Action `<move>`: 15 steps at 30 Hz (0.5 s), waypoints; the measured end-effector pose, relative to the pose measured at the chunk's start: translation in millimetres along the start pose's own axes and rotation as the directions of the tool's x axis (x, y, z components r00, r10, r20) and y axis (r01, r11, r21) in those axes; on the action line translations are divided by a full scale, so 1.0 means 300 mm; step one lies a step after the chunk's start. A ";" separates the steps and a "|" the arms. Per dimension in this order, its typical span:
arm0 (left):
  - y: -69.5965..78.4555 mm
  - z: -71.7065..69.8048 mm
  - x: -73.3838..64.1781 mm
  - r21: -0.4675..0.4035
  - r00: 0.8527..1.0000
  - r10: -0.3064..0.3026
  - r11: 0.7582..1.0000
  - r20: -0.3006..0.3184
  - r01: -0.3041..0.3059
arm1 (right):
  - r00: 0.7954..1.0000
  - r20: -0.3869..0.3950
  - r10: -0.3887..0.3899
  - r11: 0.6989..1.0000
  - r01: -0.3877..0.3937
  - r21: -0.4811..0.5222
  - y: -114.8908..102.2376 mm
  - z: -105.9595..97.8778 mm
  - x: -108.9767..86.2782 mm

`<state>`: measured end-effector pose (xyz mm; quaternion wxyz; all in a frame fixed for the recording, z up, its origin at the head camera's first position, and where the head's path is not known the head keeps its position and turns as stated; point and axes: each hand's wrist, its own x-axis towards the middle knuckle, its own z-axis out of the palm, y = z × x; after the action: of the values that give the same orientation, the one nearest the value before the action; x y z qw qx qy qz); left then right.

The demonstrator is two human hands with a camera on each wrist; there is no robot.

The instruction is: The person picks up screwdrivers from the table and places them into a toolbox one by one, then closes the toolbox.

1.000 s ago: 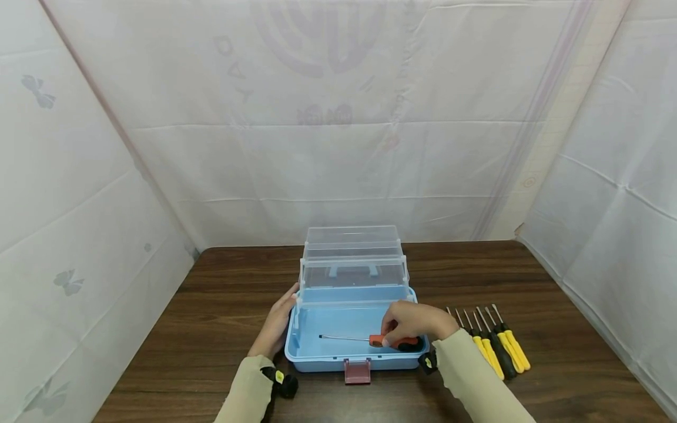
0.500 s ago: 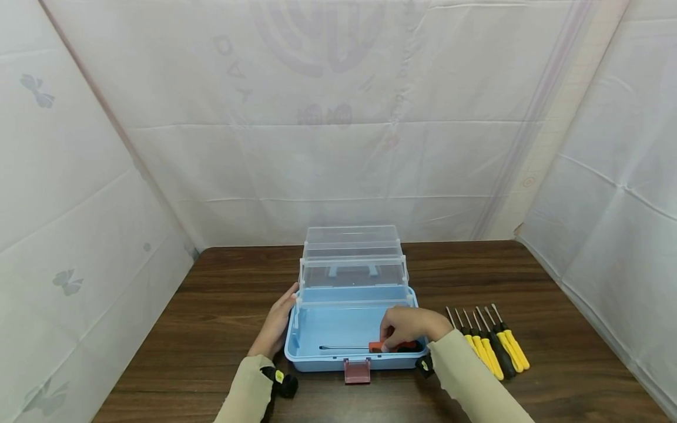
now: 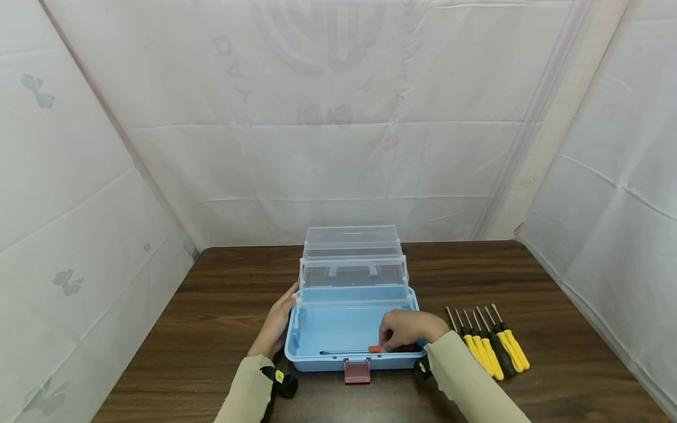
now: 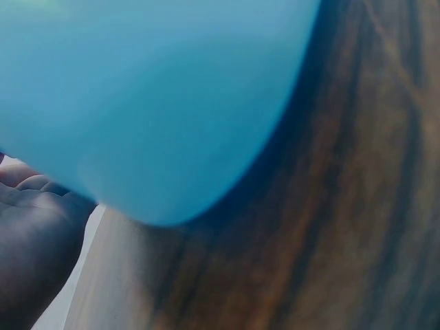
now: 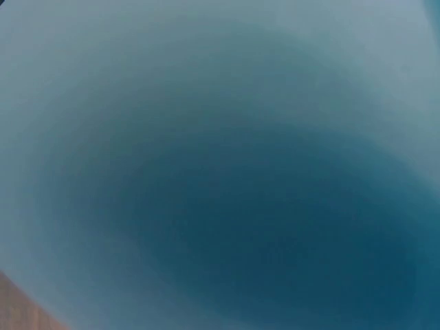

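In the head view a light blue toolbox (image 3: pixel 330 323) stands on the table with its lid up. Inside, along the front wall, lies a flat-blade screwdriver (image 3: pixel 346 352) with an orange and black handle, its shaft pointing left. My right hand (image 3: pixel 409 326) reaches in from the right and pinches the handle, partly hiding it. My left hand (image 3: pixel 276 323) rests against the toolbox's left side, fingers extended along it; the left wrist view shows the left palm (image 4: pixel 38 227) beside the blue wall (image 4: pixel 172 137). Blurred blue plastic (image 5: pixel 261 192) fills the right wrist view.
Right of the toolbox, several screwdrivers (image 3: pixel 489 349) with yellow or black handles lie side by side on the dark wood table (image 3: pixel 233 282). Clear trays (image 3: pixel 353 267) rise at the toolbox's back, and a dark pink latch (image 3: pixel 357 371) hangs in front. White sheeting (image 3: pixel 338 164) surrounds the table.
The right hand has lowered the orange-handled screwdriver deeper into the toolbox, down by the front wall. The left hand and the toolbox have stayed in place.
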<state>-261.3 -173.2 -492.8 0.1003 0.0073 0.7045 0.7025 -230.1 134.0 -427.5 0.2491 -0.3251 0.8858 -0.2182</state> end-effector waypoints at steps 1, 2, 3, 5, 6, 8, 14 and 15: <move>-0.001 0.000 0.001 -0.006 1.000 0.006 1.000 0.003 -0.006 | 1.000 0.000 0.005 1.000 -0.005 0.000 0.000 0.000 0.001; -0.001 -0.001 0.001 -0.012 1.000 0.009 1.000 0.006 -0.009 | 1.000 0.002 0.010 1.000 -0.010 0.001 -0.001 0.000 0.000; -0.001 -0.001 0.001 -0.012 1.000 0.010 1.000 0.006 -0.010 | 1.000 0.001 0.014 1.000 -0.014 0.000 -0.002 0.001 0.001; -0.001 -0.001 0.000 -0.009 1.000 0.009 1.000 0.005 -0.009 | 1.000 0.002 0.021 1.000 -0.021 -0.003 -0.002 0.004 0.003; -0.001 -0.001 -0.001 -0.007 1.000 0.007 1.000 0.004 -0.007 | 1.000 0.001 0.025 1.000 -0.025 -0.002 -0.002 0.006 0.004; 0.000 -0.001 -0.002 -0.002 1.000 0.001 1.000 0.002 -0.001 | 0.999 0.002 0.033 0.999 -0.033 0.002 -0.002 0.010 0.007; 0.003 0.001 -0.003 0.004 1.000 -0.005 1.000 -0.004 0.005 | 1.000 0.010 0.024 1.000 -0.024 -0.004 -0.001 0.017 0.011; 0.004 0.001 -0.004 0.004 1.000 -0.004 1.000 -0.004 0.004 | 1.000 0.011 0.019 1.000 -0.019 -0.005 -0.002 0.017 0.010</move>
<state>-260.3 -173.2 -491.4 0.1005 0.0045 0.7061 0.7010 -228.8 130.3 -432.2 0.2553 -0.3186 0.8879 -0.2118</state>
